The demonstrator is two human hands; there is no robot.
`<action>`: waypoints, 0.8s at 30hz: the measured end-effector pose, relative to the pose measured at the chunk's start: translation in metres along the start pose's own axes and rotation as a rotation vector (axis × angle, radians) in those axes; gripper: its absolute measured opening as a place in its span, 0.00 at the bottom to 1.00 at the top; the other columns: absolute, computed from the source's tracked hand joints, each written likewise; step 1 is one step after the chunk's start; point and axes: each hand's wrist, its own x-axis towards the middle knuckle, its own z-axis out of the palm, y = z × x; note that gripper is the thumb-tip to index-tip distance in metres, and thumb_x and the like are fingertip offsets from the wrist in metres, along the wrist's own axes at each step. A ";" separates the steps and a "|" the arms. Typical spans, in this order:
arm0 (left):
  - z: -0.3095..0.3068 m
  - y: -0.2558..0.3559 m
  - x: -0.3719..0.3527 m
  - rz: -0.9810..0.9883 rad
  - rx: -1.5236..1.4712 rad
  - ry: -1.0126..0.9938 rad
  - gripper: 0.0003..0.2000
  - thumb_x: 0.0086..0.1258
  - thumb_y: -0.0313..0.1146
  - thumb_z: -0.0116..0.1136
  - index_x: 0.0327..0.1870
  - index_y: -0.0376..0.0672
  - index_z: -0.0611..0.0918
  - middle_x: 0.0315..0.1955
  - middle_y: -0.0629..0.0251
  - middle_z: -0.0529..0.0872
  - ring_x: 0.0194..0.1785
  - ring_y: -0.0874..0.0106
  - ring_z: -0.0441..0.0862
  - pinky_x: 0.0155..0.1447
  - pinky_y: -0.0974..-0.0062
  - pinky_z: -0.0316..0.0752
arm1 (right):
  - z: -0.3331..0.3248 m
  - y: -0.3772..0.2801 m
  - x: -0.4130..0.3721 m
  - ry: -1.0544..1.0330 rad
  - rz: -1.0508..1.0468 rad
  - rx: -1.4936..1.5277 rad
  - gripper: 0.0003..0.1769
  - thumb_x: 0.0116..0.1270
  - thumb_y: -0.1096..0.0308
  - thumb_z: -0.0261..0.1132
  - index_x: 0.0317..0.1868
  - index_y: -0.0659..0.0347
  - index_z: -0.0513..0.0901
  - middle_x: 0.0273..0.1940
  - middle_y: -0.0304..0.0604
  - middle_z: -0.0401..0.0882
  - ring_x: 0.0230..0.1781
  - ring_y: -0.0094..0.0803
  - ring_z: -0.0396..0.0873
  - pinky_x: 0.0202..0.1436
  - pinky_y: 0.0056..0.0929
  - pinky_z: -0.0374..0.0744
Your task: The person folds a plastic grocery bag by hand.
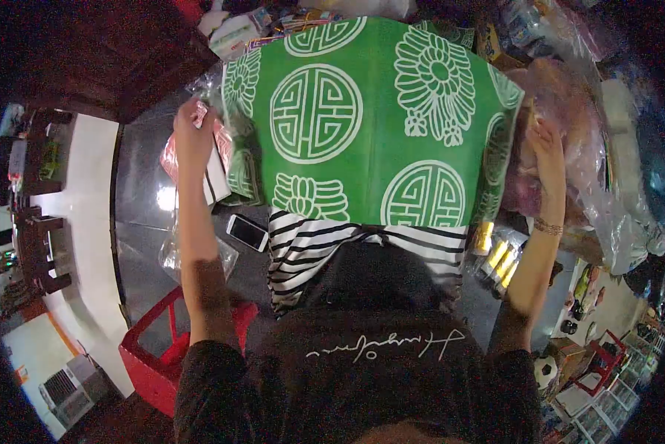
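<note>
The left hand (193,133) and right hand (548,148) each closed on opposite side edges of a green sheet with white round medallions (369,126), spread between them. It looked light and limp, best held at the edges.

both arms stretch forward, spread wide; left hand (193,132) and right hand (547,144) raised, fingers apparently curled shut.

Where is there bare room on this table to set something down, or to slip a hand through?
Bare tabletop lies left of the left hand and its forearm, between the white counter and the phone. Crowded: the green cloth covers the middle, plastic bags pile up on the right, and packets line the far edge.
</note>
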 end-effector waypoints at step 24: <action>0.012 0.261 -0.156 -1.245 -1.354 -0.819 0.23 0.75 0.35 0.53 0.61 0.26 0.68 0.57 0.48 0.76 0.61 0.55 0.76 0.63 0.57 0.74 | 0.171 -0.142 0.134 -1.215 -0.407 -0.302 0.22 0.70 0.55 0.62 0.54 0.64 0.79 0.45 0.34 0.80 0.46 0.17 0.75 0.50 0.20 0.75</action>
